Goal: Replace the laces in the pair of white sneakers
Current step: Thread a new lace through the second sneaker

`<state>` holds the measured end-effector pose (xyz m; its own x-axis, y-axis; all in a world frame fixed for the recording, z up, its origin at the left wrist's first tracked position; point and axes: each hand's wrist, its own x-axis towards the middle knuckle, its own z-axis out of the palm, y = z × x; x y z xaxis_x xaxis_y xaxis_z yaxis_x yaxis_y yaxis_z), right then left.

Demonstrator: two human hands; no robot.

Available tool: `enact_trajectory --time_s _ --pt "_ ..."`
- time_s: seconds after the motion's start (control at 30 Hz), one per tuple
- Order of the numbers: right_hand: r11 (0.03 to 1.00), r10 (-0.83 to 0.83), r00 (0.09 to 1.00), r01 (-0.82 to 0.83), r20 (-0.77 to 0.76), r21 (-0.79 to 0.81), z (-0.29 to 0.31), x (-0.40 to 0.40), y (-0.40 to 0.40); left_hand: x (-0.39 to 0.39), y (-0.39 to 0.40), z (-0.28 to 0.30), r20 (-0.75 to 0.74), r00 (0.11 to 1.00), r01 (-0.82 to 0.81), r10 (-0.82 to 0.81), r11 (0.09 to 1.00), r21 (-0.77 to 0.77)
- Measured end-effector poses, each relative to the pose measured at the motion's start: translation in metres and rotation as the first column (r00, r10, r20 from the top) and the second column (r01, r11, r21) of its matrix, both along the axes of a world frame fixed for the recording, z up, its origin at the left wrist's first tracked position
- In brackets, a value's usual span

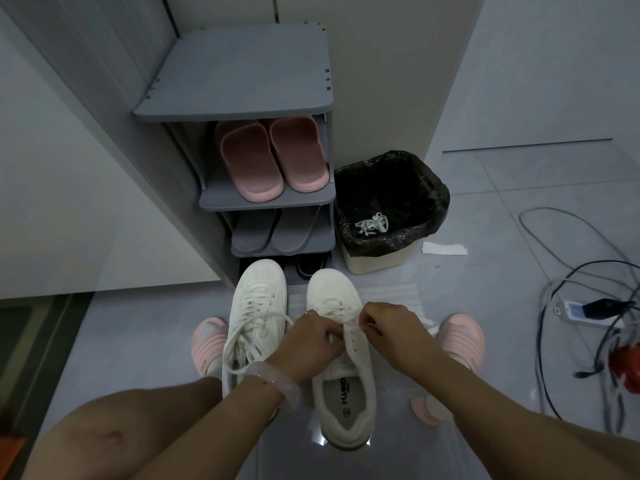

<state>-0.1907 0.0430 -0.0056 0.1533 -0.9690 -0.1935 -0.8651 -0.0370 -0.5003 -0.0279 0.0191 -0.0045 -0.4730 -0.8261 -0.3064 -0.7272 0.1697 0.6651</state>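
meanwhile, on the grey tiled floor (485, 216) in front of a grey shoe rack (242, 74), i worked at the right sneaker (341, 372) of a white pair, both hands down over its eyelets. my left hand (308, 344) had its fingers curled in toward the tongue, pinching what looked like a strand of the white lace (346, 332); my right hand (391, 332) pinched the same lace from the other side, thumb and forefinger closed on it. the two hands nearly touched across the shoe's centre line.

the sneaker lay with its long axis running straight away from me, toe toward the rack and open heel toward my knees, so the remaining eyelets sat just under and on my side of the fingertips. by my judgement the lower rows were already threaded and the upper holes near the collar were yet to be filled, with each hand about equally near its own row.

the left sneaker (254, 327) stood just beside it, touching or nearly so, laced to the top with loose ends trailing toward my wrist. i judged the job well past half done.

a bin lined with a black bag (391, 202) stood near the rack, a tangle of white laces (372, 224) lying inside it. pink slippers (273, 157) sat on a rack shelf, and cables (588, 306) sprawled well apart at the right.
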Motion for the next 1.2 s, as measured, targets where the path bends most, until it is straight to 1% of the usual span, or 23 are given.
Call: enact_trajectory --time_s 0.13,0.23,0.3,0.4,0.5,0.6,0.73,0.87,1.1,1.13,1.2 --pt "1.000 0.016 1.000 -0.016 0.020 0.000 -0.002 0.004 0.002 0.000 0.001 0.000 -0.001 1.000 0.005 -0.005 1.000 -0.004" --pt "0.997 -0.070 0.988 0.074 0.136 -0.025 0.000 0.003 0.000 -0.001 0.001 0.001 -0.029 1.000 -0.005 0.005 1.000 0.004" --pt "0.998 -0.050 0.982 0.057 0.184 -0.034 0.002 0.004 -0.001 -0.001 0.001 0.001 -0.026 1.000 -0.006 0.007 1.000 0.009" --pt "0.999 0.038 0.985 -0.033 0.169 -0.031 -0.001 0.008 0.003 -0.001 0.001 0.000 -0.019 1.000 -0.002 0.002 1.000 0.011" --pt "1.000 0.023 0.988 -0.019 0.151 -0.024 -0.004 0.006 0.003 0.000 0.001 0.000 -0.018 1.000 -0.005 0.005 1.000 0.013" --pt "0.999 0.051 0.989 -0.050 0.138 -0.013 -0.004 0.001 0.000 -0.001 0.001 0.000 -0.011 1.000 -0.008 0.009 1.000 0.019" --pt "0.997 0.066 0.983 -0.071 0.173 0.022 -0.002 0.000 -0.002 -0.001 0.001 0.000 -0.016 1.000 -0.003 0.003 1.000 -0.001" --pt "0.995 0.077 0.981 -0.087 0.176 0.048 0.000 -0.002 -0.006 -0.001 0.001 0.000 -0.037 0.999 0.005 -0.006 1.000 -0.018" --pt "0.991 0.117 0.992 -0.119 0.051 0.054 0.000 0.005 -0.007 0.000 0.000 -0.003 0.018 1.000 0.016 -0.016 1.000 -0.003" --pt "0.993 0.104 0.992 -0.108 0.072 0.057 -0.001 0.008 -0.005 0.001 0.001 -0.003 0.011 1.000 0.015 -0.015 1.000 -0.002" --pt "0.993 0.008 0.981 -0.030 0.193 0.116 0.001 0.008 -0.006 0.001 0.001 -0.003 0.001 1.000 0.010 -0.010 1.000 -0.003"
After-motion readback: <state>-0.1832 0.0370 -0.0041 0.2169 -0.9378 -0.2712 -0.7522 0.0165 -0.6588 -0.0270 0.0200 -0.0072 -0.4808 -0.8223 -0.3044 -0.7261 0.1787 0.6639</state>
